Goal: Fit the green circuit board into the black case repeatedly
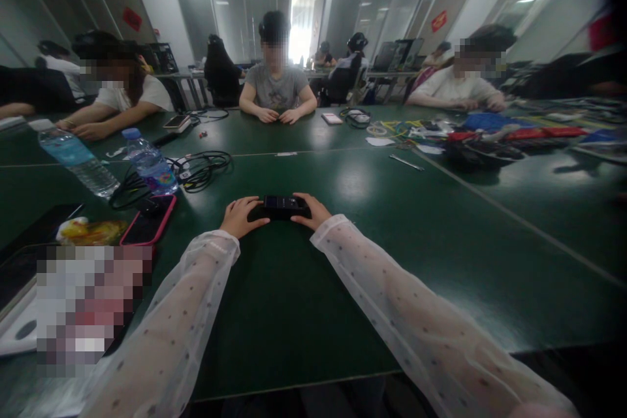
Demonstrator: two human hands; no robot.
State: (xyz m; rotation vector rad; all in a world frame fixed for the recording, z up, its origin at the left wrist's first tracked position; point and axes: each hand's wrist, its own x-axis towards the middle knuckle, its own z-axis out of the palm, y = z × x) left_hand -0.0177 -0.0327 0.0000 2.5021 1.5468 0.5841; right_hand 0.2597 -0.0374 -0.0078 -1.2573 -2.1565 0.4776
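Observation:
A small black box-shaped device [280, 204] with a dark screen on its top lies on the green table in front of me. My left hand [240, 217] is at its left end, fingertips along the far edge and thumb at the near edge. Around the right end curl the fingers and thumb of my right hand [313, 210]. Sheer white dotted sleeves cover both forearms. The underside of the device cannot be seen.
To the left stand two water bottles [153, 166] beside coiled black cables [208, 166], with a pink-edged phone [149, 221] nearer me. A wrench-like metal tool [406, 162] and heaped cables and bags [494, 137] lie right. Several people sit across the green table [441, 241].

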